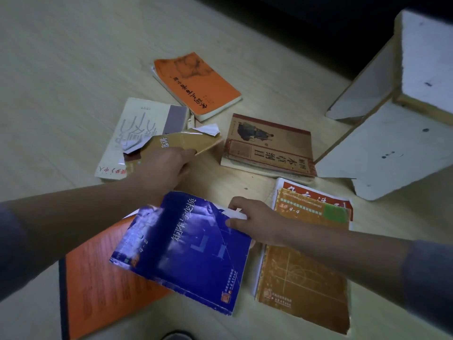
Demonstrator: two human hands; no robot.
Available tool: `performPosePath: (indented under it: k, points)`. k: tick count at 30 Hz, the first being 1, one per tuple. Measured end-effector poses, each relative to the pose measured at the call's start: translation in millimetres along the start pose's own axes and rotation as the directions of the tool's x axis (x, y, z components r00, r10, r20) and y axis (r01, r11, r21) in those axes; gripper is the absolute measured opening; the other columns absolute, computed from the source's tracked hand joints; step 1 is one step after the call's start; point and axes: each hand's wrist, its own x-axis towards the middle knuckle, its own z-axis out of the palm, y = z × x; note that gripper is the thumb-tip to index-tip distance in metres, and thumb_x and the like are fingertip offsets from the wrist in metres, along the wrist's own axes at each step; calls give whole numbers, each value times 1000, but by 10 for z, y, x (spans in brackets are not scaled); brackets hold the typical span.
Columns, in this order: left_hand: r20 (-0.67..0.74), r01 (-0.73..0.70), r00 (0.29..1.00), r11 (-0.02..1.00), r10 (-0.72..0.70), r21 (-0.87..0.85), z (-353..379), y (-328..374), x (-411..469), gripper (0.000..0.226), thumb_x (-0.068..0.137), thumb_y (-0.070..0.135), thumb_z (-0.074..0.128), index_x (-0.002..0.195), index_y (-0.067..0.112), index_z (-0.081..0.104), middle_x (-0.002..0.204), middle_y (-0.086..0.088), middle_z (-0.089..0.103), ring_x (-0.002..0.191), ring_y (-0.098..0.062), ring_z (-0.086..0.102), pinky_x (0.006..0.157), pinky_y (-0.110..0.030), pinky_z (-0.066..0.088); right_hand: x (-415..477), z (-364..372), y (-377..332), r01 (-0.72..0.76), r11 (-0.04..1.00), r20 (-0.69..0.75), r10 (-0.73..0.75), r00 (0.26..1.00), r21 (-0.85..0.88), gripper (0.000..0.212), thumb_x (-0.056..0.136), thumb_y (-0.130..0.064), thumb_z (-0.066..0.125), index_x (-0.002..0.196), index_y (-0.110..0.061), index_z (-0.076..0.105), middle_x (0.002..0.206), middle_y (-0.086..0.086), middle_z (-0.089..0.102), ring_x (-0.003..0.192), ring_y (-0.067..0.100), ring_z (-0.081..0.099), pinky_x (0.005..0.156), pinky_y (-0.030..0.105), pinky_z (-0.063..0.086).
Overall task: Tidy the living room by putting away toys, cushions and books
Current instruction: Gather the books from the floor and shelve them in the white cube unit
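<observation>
Several books lie scattered on a pale wooden floor (61, 69). My left hand (161, 168) grips a tan book (186, 142) with a torn cover, lifting its near edge off a white book (137, 128). My right hand (255, 222) holds the top right corner of a blue book (186, 253), which rests tilted over a large orange book (103, 285). Beneath my right forearm lies a yellow-brown book (306, 285) on top of a red-and-white one (316, 195). Farther off lie an orange paperback (198, 84) and a brown illustrated book (269, 146).
A white foam or board box structure (397, 119) stands on the floor at the right, close to the brown book. A dark area (294, 20) runs along the top right. Something dark (177, 336) shows at the bottom edge.
</observation>
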Motion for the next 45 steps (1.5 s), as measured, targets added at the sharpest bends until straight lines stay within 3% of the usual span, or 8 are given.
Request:
performPosePath:
  k: [9, 26, 32, 35, 37, 39, 41, 45]
  points:
    - [-131, -88, 988, 996, 82, -36, -111, 196, 118, 12, 87, 14, 48, 88, 12, 60, 74, -4, 62, 66, -24, 54, 52, -33, 41, -510, -197, 201, 22, 942, -304, 86, 949, 335, 12, 93, -31, 56, 105, -29, 57, 117, -5, 59, 101, 6, 63, 63, 16, 54]
    - [-103, -582, 812, 811, 575, -55, 239, 1315, 356, 41, 86, 22, 37, 112, 16, 66, 84, 3, 70, 62, -21, 64, 43, -27, 44, -1636, -245, 926, 46, 636, -580, 668, 467, 770, 23, 96, -30, 53, 115, -16, 53, 109, 5, 66, 93, 20, 67, 62, 31, 56]
    - [42, -714, 672, 662, 739, -227, 467, 1405, 313, 45, 97, 37, 35, 134, 20, 53, 142, 1, 49, 133, -15, 42, 105, -35, 42, -1850, -247, 1086, 83, 537, -513, 733, 446, 839, 25, 96, -29, 54, 117, -16, 52, 106, 4, 65, 92, 18, 66, 64, 32, 54]
    - [-65, -488, 862, 787, 503, -377, 388, 1409, 248, 60, 87, 54, 47, 135, 18, 51, 148, 0, 36, 140, -15, 27, 113, -24, 20, -1866, -236, 1113, 97, 511, -497, 745, 446, 854, 23, 96, -29, 54, 116, -17, 52, 106, 4, 65, 92, 18, 66, 64, 33, 55]
    - [-110, -73, 994, 841, 17, -536, 345, 1484, 182, 50, 83, 55, 51, 110, 15, 60, 117, -3, 53, 112, -16, 47, 91, -23, 38, -1851, -240, 1113, 89, 511, -493, 747, 445, 855, 25, 95, -30, 55, 117, -18, 52, 107, 4, 65, 93, 19, 66, 66, 33, 56]
    - [212, 482, 862, 616, -460, -623, 357, 1583, 165, 40, 84, 51, 58, 85, 11, 59, 81, -5, 55, 82, -25, 53, 66, -28, 42, -1837, -250, 1112, 86, 511, -491, 747, 448, 856, 28, 95, -31, 55, 119, -17, 51, 109, 4, 64, 94, 19, 66, 65, 33, 56]
    - [608, 795, 581, 220, -541, -564, 436, 1656, 105, 43, 83, 48, 64, 81, 4, 60, 75, -12, 59, 69, -29, 57, 60, -31, 48, -1825, -257, 1112, 80, 504, -483, 753, 447, 860, 31, 95, -31, 56, 122, -18, 50, 113, 6, 63, 95, 19, 66, 63, 32, 56]
    - [807, 806, 471, -197, -357, -558, 586, 1679, 13, 42, 77, 37, 75, 92, 3, 56, 95, -16, 65, 80, -27, 65, 57, -33, 53, -1828, -246, 1089, 79, 498, -476, 754, 453, 864, 32, 94, -30, 56, 123, -17, 50, 113, 6, 62, 94, 20, 65, 63, 33, 56]
